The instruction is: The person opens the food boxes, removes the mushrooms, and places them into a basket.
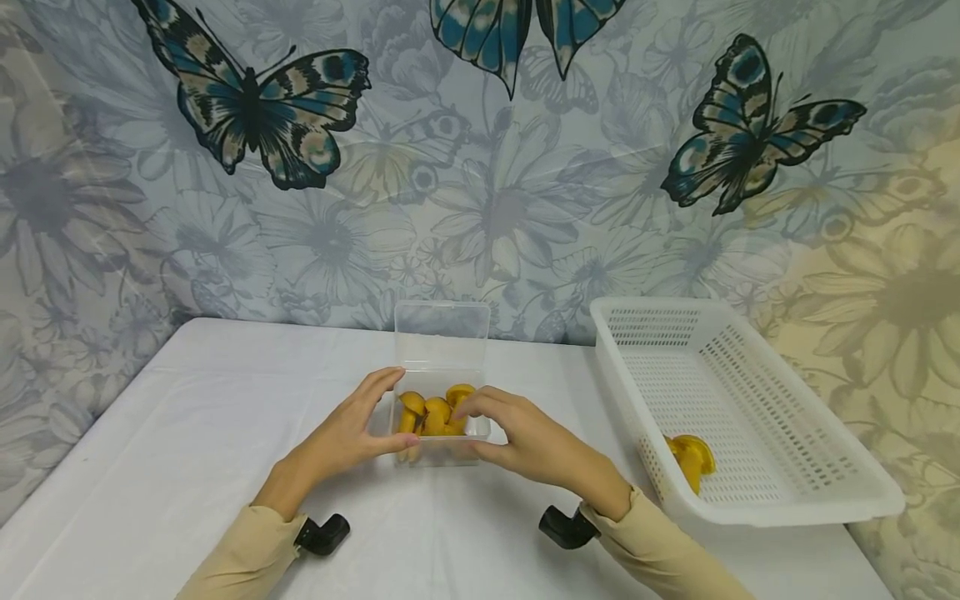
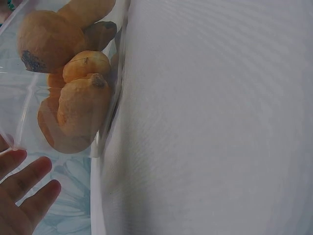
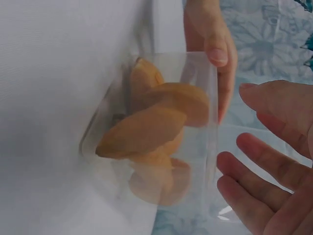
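A small clear plastic box (image 1: 450, 452) stands on the table with its hinged lid (image 1: 442, 335) raised at the back. Inside lie several yellow-orange mushrooms (image 1: 437, 411), their caps and stems seen through the wall in both wrist views. My left hand (image 1: 341, 435) holds the box at its left side, thumb at the front rim and fingers toward the back. Over the right side of the box is my right hand (image 1: 540, 442), its fingers spread and loosely bent. In the right wrist view, no mushroom is between the right hand's fingers (image 3: 266, 166).
A white perforated basket (image 1: 757, 512) stands to the right, with yellow mushrooms (image 1: 692, 460) near its left wall. White cloth (image 1: 187, 433) covers the table. Behind it hangs a floral backdrop (image 1: 502, 208) with butterflies. Each wrist wears a black camera (image 1: 324, 535).
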The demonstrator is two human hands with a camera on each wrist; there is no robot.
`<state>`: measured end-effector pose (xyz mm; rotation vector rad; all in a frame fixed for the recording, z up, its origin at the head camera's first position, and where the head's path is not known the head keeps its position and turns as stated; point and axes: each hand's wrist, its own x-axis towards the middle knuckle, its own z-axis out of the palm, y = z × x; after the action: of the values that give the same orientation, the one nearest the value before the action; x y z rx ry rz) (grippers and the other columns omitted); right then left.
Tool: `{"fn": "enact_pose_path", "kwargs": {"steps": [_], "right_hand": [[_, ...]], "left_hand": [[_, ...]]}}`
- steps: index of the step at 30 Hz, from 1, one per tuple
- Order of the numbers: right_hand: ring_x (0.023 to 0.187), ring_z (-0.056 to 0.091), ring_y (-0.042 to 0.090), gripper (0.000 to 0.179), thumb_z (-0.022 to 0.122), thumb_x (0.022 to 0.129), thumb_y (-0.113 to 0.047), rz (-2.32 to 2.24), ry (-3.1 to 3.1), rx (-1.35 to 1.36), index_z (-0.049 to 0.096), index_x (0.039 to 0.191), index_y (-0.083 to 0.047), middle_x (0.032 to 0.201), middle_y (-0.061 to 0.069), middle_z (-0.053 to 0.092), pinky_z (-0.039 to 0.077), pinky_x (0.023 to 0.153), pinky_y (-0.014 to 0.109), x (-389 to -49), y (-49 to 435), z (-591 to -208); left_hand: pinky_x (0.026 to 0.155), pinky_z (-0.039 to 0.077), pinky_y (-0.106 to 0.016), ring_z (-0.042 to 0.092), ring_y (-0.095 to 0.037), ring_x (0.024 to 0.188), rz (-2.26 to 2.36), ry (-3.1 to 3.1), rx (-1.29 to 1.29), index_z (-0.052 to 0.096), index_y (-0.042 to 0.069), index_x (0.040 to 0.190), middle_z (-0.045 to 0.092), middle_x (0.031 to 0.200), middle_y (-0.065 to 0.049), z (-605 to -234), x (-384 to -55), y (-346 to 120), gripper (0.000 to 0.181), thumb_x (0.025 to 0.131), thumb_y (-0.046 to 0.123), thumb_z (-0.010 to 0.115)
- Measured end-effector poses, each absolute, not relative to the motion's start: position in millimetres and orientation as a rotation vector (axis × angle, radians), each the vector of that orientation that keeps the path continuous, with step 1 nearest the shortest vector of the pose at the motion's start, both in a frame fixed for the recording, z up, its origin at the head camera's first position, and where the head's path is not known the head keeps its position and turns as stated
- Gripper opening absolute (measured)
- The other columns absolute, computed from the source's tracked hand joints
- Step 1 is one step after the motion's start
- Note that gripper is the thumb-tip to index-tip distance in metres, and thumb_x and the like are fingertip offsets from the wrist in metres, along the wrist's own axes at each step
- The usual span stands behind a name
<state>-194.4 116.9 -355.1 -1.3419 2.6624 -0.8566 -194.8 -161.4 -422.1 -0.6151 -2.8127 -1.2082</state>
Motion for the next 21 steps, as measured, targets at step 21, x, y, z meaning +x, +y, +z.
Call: {"fn": "enact_pose_path", "kwargs": {"steps": [21], "right_hand": [[0.102,0.061,0.024,0.036,0.070,0.093,-0.016,-0.862,2.545,-1.265,0.063,0.126,-0.005,0.120,0.006,0.065,0.055,0.091,0.041,-218.1,90.3,-365.2]], "left_hand": [[0.113,0.036,-0.063,0.035,-0.035,0.146,-1.212,-2.810,-0.622,0.028,0.020,0.156,0.027,0.162,-0.004,-420.7,-194.8,-161.6,0.096,0.081,0.058,0.074]]}}
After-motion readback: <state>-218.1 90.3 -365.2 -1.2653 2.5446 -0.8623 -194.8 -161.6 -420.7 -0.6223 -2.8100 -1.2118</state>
